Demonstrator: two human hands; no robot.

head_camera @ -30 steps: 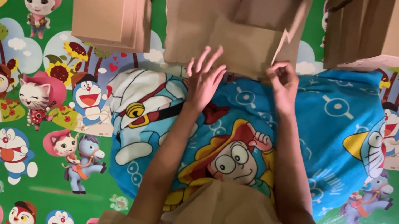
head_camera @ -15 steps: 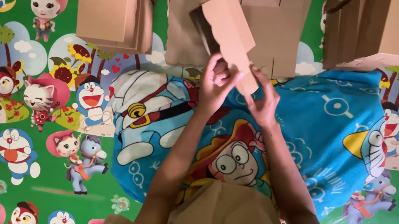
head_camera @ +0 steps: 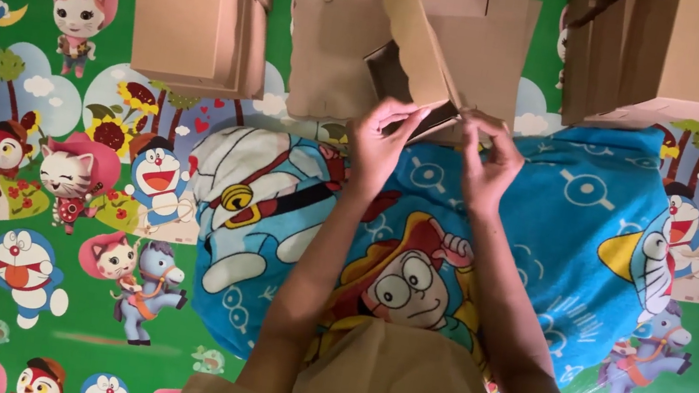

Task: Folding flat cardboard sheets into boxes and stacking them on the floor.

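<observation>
Left hand: your left hand (head_camera: 383,141) pinches the near left corner of the half-folded cardboard box (head_camera: 416,58), thumb and fingers clenched on its edge.
Right hand: your right hand (head_camera: 488,158) grips the near right corner of the same box, fingertips closed on the flap.
Box: held tilted above the far edge of the blue cartoon cushion (head_camera: 550,228), its dark inside showing.
Flat blanks: a pile of flat cardboard sheets (head_camera: 336,45) lies on the green cartoon mat (head_camera: 71,181) just beyond the box.
Finished stacks: folded boxes (head_camera: 196,13) sit at the mat's far left; another stack (head_camera: 670,60) at its far right.
</observation>
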